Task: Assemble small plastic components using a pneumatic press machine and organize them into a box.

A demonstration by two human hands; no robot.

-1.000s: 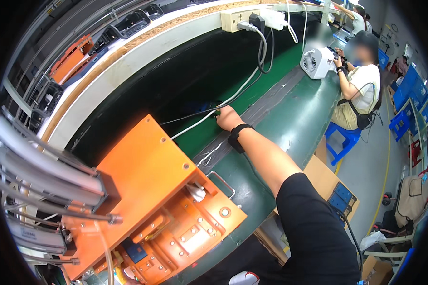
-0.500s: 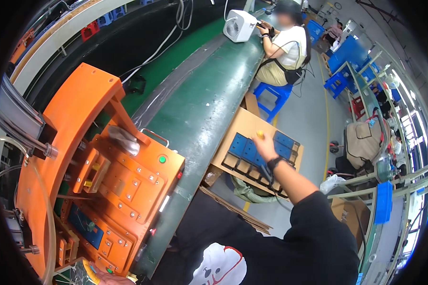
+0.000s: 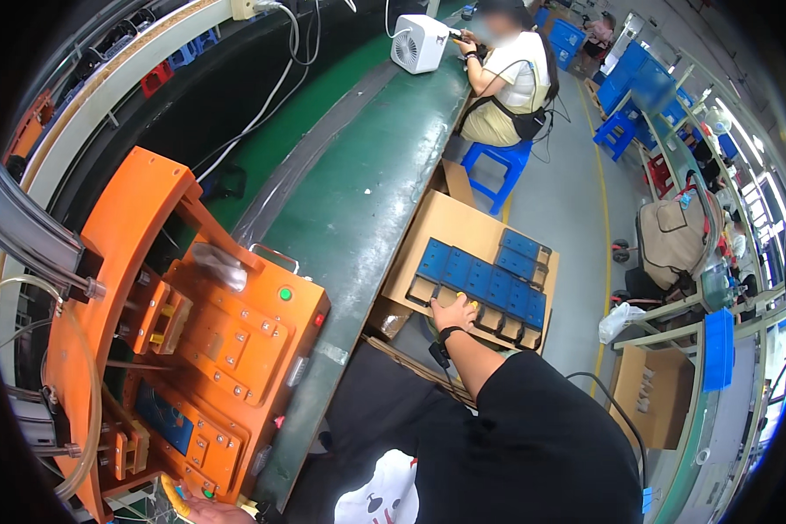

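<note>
Several blue panels with black brackets (image 3: 480,278) lie side by side in a cardboard box (image 3: 410,262). My right hand (image 3: 454,313) is over the box's near side, at the bracket end of the left panels, its fingers apart and a yellow cover on one fingertip. Low on the left, my left hand (image 3: 208,509) is partly cut off by the lower edge, palm up and open, with a yellow-covered finger stretched out. It is beside an orange press machine (image 3: 236,349). Another blue panel (image 3: 164,421) sits in the machine's lower bed.
A long green bench (image 3: 358,192) runs away beyond the machine. On it stands a white fan (image 3: 419,44). Past the box, a co-worker (image 3: 517,74) sits on a blue stool (image 3: 495,170). Shelving with a blue bin (image 3: 718,349) stands at the right.
My right hand has come nearer and to the left, from above the panels down to their bracket ends. The view has shifted slightly. My left hand remains beside the machine.
</note>
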